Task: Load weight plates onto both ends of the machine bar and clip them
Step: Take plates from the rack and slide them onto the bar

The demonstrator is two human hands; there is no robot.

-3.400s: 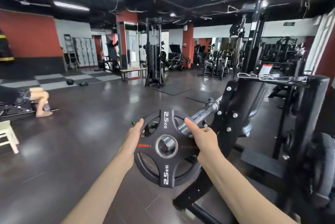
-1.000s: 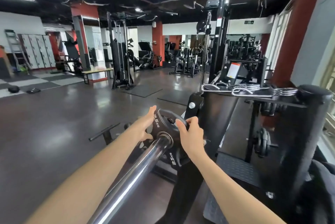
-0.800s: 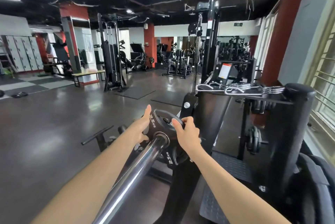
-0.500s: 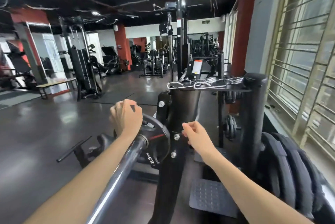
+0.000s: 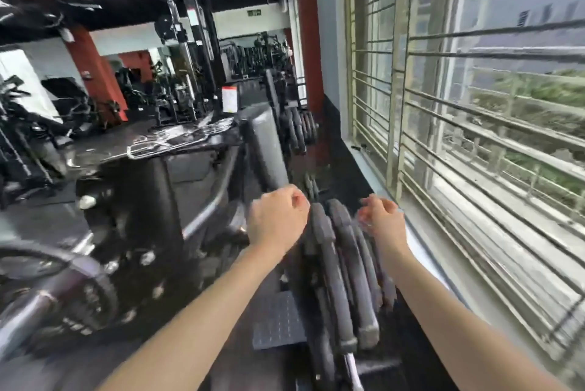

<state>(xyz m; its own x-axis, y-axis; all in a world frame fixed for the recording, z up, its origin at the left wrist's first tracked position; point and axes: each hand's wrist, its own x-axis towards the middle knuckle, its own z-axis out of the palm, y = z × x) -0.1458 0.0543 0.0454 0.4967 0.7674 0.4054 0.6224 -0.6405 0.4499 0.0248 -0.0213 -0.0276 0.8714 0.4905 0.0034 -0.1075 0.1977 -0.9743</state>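
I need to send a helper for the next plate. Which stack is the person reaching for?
Start at the barred window on the right. Beside its sill stands a row of dark round weight plates on edge, between the left hand and right hand. It is nearer than the similar stack behind.

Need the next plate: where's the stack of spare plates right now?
Lower centre of the head view: the plate stack stands on edge between both hands, window to its right.

Matt black rubbery stored plates [image 5: 342,264], shiny smooth metal bar [image 5: 28,311], glossy dark floor [image 5: 38,219], painted metal window bars [image 5: 474,125]
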